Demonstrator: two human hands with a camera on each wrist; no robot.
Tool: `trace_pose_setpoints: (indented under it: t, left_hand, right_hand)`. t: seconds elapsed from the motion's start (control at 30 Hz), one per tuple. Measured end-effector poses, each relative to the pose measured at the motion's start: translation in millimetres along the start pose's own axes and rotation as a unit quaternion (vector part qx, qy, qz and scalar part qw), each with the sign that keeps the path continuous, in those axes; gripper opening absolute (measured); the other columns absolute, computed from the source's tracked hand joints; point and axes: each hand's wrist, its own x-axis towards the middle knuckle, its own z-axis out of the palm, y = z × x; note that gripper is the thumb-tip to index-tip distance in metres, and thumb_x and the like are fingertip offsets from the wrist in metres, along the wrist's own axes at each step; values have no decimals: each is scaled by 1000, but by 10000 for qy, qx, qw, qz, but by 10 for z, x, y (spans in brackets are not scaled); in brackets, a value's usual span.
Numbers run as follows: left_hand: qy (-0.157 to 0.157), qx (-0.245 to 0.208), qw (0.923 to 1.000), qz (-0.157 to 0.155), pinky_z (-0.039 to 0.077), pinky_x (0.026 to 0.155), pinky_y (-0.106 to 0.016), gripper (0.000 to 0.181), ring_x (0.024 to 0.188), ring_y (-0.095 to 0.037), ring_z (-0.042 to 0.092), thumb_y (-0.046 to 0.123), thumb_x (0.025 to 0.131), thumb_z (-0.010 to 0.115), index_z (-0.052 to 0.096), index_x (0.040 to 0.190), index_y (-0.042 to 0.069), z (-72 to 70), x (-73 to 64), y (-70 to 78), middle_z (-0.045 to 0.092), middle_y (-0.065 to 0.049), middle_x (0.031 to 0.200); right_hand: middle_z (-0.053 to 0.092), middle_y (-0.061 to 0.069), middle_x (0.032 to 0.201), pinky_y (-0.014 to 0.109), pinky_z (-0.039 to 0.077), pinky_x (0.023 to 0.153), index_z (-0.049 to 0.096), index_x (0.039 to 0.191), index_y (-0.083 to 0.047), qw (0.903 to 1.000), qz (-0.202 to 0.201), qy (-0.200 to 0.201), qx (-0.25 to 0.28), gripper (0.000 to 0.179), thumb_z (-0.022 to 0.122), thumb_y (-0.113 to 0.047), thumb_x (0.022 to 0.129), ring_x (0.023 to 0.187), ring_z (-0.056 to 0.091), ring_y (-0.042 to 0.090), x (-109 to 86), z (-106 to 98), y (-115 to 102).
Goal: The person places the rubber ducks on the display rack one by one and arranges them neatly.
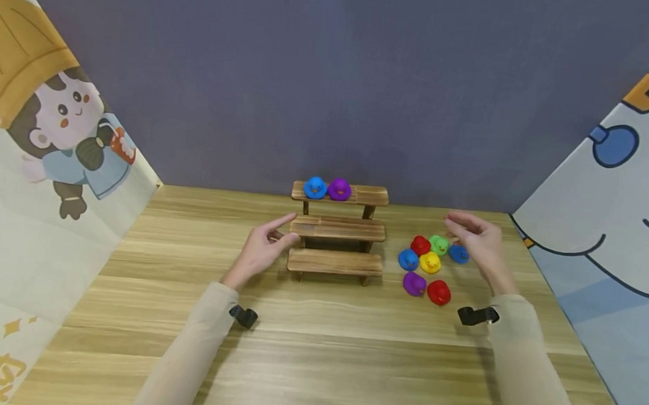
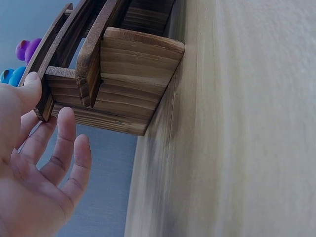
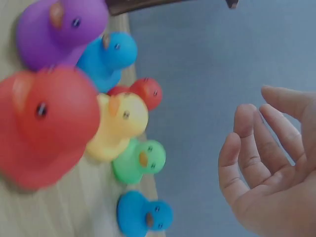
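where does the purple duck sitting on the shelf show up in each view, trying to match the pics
Head: purple duck near the picture's centre, on the top step of the wooden shelf.
Left wrist: purple duck at the left edge, upper part.
Right wrist: not in it; the other purple duck at upper left is on the table.
Landmark shared by head and left wrist: the wooden shelf.
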Motion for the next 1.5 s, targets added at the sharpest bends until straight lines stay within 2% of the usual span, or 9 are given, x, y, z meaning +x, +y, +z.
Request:
trace_pose_setpoints:
  t: [0.17,0.5,0.63,0.77,1.0,1.1,1.27,1.43,1.5]
  left_hand:
    - [28,91,9999,39,58,70,-27,55,94,-37,75,32,101,76,61,153,22,8,12,12,80,-19,111]
    - [14,210,9998,46,59,73,-32,55,93,-36,74,35,101,75,61,153,22,-7,18,4,80,-19,108]
    - [1,205,9998,44,59,73,-33,55,93,-40,74,35,102,75,60,153,22,-13,3,11,80,-19,108]
    - [-12,189,9998,22,59,72,-32,55,94,-41,74,34,102,74,59,154,22,-8,-8,17,79,-20,108]
    - [-132,157,9998,-45,59,73,-33,57,94,-37,73,35,102,74,58,155,18,12,-13,10,78,-22,109]
    - [-144,150,9998,-47,59,74,-35,57,94,-35,73,35,102,74,58,154,19,18,-9,7,78,-22,110]
    - [-107,163,9998,-81,59,73,-33,56,94,-36,73,35,102,74,59,154,20,16,-8,1,78,-21,110]
    - [-68,171,9998,-78,58,73,-32,55,95,-38,73,35,102,74,60,153,23,3,-8,12,79,-20,110]
    - [-56,184,9998,-69,59,74,-32,55,95,-37,74,35,102,74,59,154,23,-3,-10,19,79,-20,110]
  right_hand:
    - [67,-38,103,18,61,74,61,145,4,9997,191,-30,-146,55,70,-32,105,86,73,-3,12,-120,141]
    - [64,-39,106,20,61,78,54,154,-2,9977,567,19,-371,63,69,-38,105,90,74,-2,-21,-278,417]
    - [64,-33,111,19,60,78,50,156,0,9962,741,44,-463,66,67,-40,106,90,71,-3,-32,-319,505]
    - [65,-27,116,19,59,76,52,154,1,9955,771,93,-538,62,67,-36,106,87,67,-5,-51,-342,585]
    - [58,-38,101,19,60,75,51,155,1,9911,1114,-48,-721,66,67,-40,105,85,64,-9,-131,-382,729]
    - [60,-38,98,19,60,74,50,155,2,9904,1231,-71,-620,68,68,-39,105,86,66,-6,-147,-383,784]
    - [62,-32,100,18,59,74,50,156,0,9878,1486,1,-474,69,72,-38,103,86,68,-1,-138,-353,838]
    - [61,-22,111,18,59,75,51,157,-4,9851,1649,67,-487,72,75,-42,101,88,66,-1,-118,-323,860]
    - [61,-20,114,18,59,77,50,158,-5,9840,1752,62,-322,74,76,-42,100,90,66,0,-117,-316,861]
